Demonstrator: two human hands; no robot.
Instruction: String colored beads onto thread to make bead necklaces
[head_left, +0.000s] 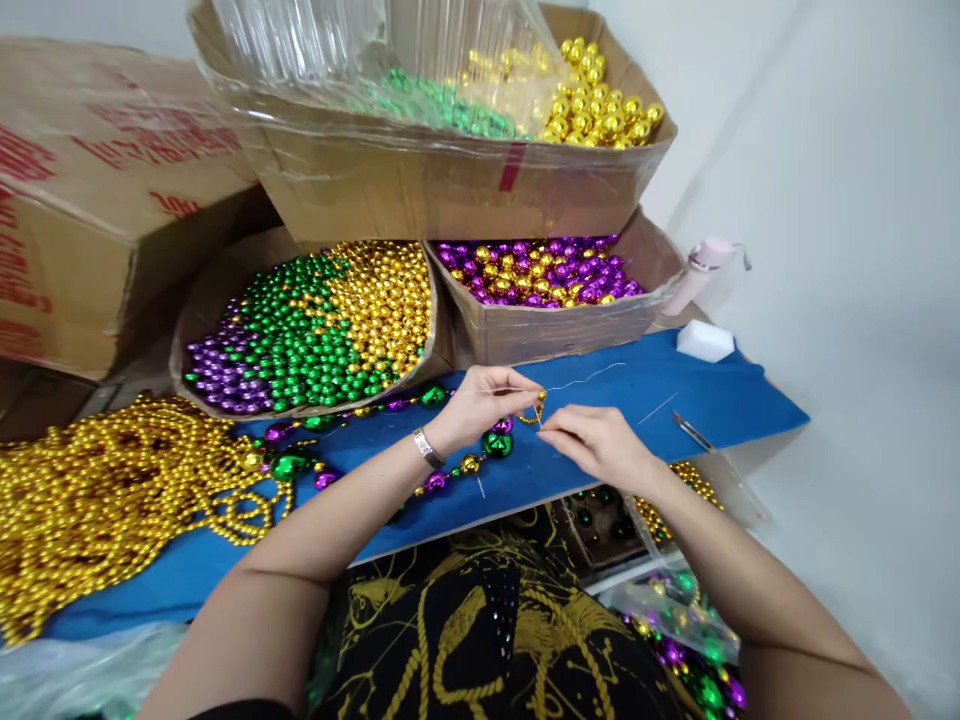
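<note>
My left hand (pixel 491 400), a bracelet at its wrist, pinches a short strand of small gold beads (pixel 541 398) above the blue cloth (pixel 600 390). Close by on the right, the fingertips of my right hand (pixel 596 437) are pressed together on a thin pale thread at the lower end of these beads. A loose wavy thread (pixel 589 378) trails off to the right behind the hands. Beneath my left hand lies a necklace of green, purple and gold beads (pixel 496 443), running left along the cloth.
Heaped gold bead strands (pixel 112 490) cover the table's left end. Cardboard boxes of loose beads (pixel 322 320) and purple-gold beads (pixel 536 275) stand behind, with another box (pixel 465 180) on top. A white block (pixel 705 341), pink bottle (pixel 701 270) and pen-like tool (pixel 691 430) lie right.
</note>
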